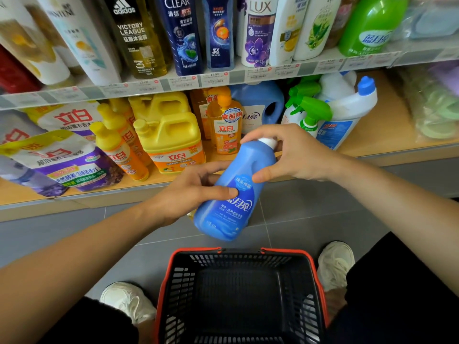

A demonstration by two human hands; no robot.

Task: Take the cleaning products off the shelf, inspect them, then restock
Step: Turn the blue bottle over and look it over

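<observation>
Off the shelf (387, 135) and tilted over the basket (313, 263), the blue bottle (231, 214) has the left hand (191, 192) wrapped round its body and the right hand (295, 155) curled round the neck by the cap (269, 142). I'd rotate it slowly, checking cap and label for leaks.

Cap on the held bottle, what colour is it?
White; cap of the blue bottle, clearest in the head view.

Bare shelf board (383, 125) lying open right of white bottle (345, 110). Yellow jugs (173, 137), orange bottle (224, 127) and green sprayers (315, 110) crowding lower shelf front. Slot before blue jug (258, 100) possibly standing free, with blue bottle (233, 194) hiding it. Basket (238, 259) mouth gaping below.
</observation>
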